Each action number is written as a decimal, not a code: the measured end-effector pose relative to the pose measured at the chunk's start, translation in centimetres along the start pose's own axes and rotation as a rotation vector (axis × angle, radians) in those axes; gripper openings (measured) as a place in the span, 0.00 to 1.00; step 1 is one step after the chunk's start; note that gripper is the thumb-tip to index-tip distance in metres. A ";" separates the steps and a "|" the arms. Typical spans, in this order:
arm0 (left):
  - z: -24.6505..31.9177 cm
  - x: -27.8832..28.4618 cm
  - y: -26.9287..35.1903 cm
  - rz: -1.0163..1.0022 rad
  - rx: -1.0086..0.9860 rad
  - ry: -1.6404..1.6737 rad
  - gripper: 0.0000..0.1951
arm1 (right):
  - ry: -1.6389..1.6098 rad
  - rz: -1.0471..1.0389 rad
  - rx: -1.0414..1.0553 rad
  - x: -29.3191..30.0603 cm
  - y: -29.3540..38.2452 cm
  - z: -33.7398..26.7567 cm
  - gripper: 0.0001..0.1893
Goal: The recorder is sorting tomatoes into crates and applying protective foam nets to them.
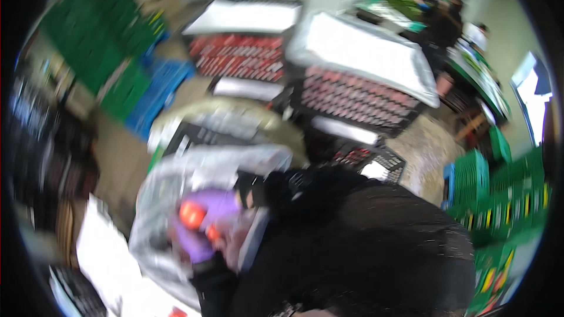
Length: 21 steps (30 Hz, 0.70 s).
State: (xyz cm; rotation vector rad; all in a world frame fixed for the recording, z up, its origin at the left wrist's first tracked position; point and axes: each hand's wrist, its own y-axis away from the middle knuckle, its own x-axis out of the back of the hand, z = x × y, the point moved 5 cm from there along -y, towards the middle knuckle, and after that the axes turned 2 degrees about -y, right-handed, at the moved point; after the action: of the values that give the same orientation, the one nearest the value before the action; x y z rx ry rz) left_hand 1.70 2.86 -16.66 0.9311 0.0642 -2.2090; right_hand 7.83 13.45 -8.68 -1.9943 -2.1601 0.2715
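Purple gloves cover both my hands, which are over a container lined with clear plastic (154, 193). My right hand (218, 204), the upper one in the picture, has a round red fruit, apparently a tomato (192, 215), at its fingers. Below it, my left hand (194, 242) is close to a smaller red fruit (213, 232); blur hides whether it grips this one. More reddish contents show dimly beside the gloves. Black sleeves cover both forearms.
Black crates of red produce (238, 57) and pinkish produce (361, 97) stand beyond, topped with white sheets. Green crates (88, 31) and blue crates (161, 92) are stacked at left, more green crates (506, 189) at right. People (445, 22) are at tables far off.
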 end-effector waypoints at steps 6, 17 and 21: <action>2.1 -1.8 0.1 0.216 -0.238 -0.371 0.18 | 0.101 0.247 0.084 3.0 1.2 -2.3 0.35; 4.3 -4.0 1.6 0.076 -0.389 -0.321 0.28 | 0.676 0.219 0.179 2.4 -1.0 -2.8 0.35; 5.5 -2.8 2.3 0.121 -0.456 -0.118 0.27 | 0.128 0.156 -0.011 3.2 -3.0 -1.5 0.19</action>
State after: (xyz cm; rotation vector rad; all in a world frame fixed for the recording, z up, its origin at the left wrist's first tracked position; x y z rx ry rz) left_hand 1.16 1.19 -10.33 0.5366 0.4254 -2.0107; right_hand 5.05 16.45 -6.39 -2.1275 -1.9375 0.1490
